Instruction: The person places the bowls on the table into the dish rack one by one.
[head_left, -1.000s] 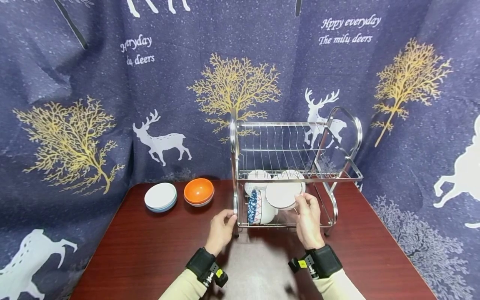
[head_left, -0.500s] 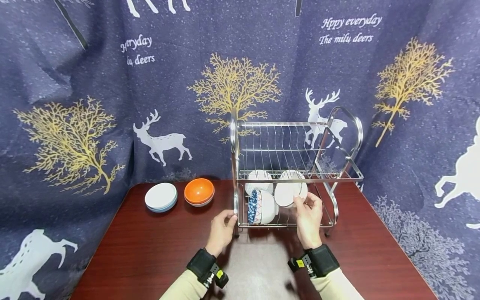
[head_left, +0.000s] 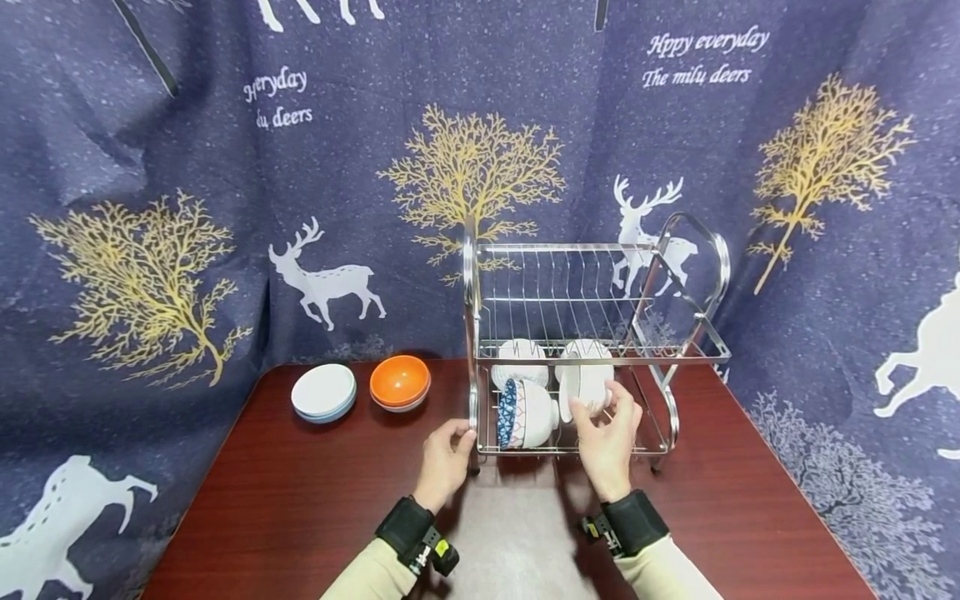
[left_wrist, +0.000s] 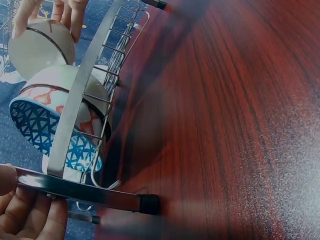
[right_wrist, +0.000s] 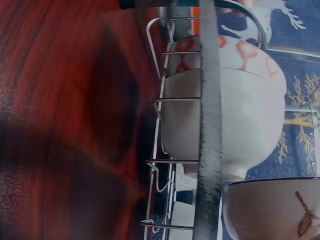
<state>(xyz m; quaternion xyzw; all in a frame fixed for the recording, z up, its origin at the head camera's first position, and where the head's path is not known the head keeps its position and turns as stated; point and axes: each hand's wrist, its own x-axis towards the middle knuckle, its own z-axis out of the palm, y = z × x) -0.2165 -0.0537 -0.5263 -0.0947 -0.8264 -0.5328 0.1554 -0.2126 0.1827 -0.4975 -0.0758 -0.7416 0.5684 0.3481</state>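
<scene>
My left hand (head_left: 442, 462) grips the left upright of the two-tier metal dish rack (head_left: 600, 362), thumb and fingers about the bar in the left wrist view. Between thumb and fingers, my right hand (head_left: 611, 437) holds a white bowl (head_left: 590, 386) on its side within the lower tier. A brown leaf print shows on this bowl (right_wrist: 265, 210) in the right wrist view. Left of it, a white bowl with blue and red patterns (head_left: 534, 417) lies on its side, rim facing left. Whether the held bowl rests on the wires cannot be told.
Behind, on the lower tier, sit two more white bowls (head_left: 519, 367), partly hidden by the upper tier. Left of the rack, stacked white and blue dishes (head_left: 323, 390) and an orange bowl (head_left: 400, 380) atop another stand on the red-brown table (head_left: 315, 492). A deer-print curtain hangs behind.
My right hand has turned the white bowl from facing front to on its side, rim leftward, and moved it slightly right. My left hand stays on the rack.
</scene>
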